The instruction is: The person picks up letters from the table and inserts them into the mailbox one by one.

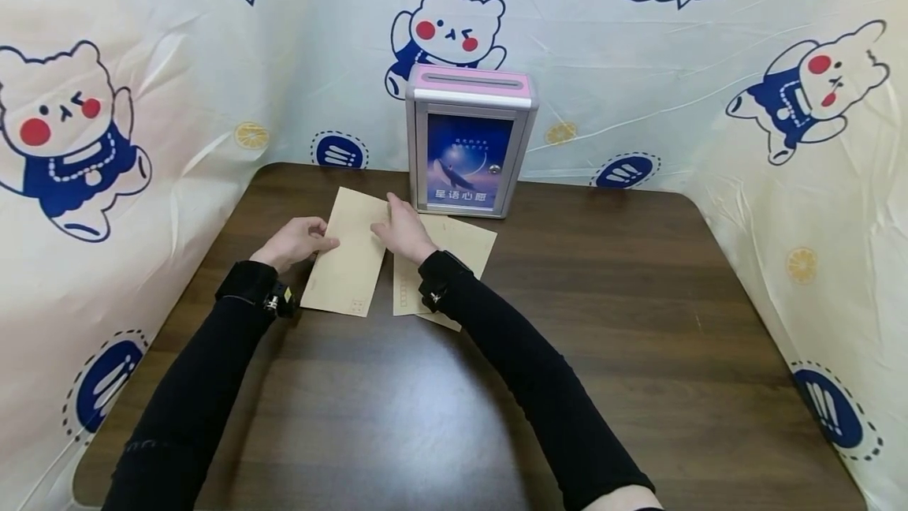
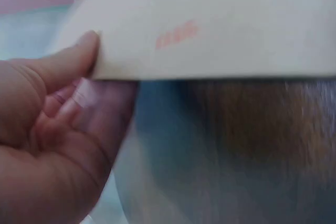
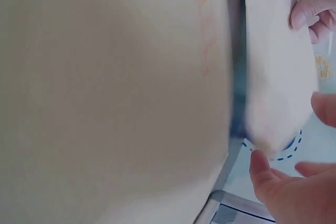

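Both hands on one kraft envelope, in front of the pink-topped letter box.

Left hand [image 1: 294, 241] pinches the envelope [image 1: 351, 255] at its left edge, thumb on top, grip narrow; right hand [image 1: 403, 229] holds its right edge, grip closed on paper. Envelope sits just before the letter box [image 1: 468, 140], beside two more envelopes [image 1: 454, 247] on the surface [image 1: 603, 322]. Risk, as I judge it: thin edge grips could slip or crease the paper, or drag the neighbouring envelopes.
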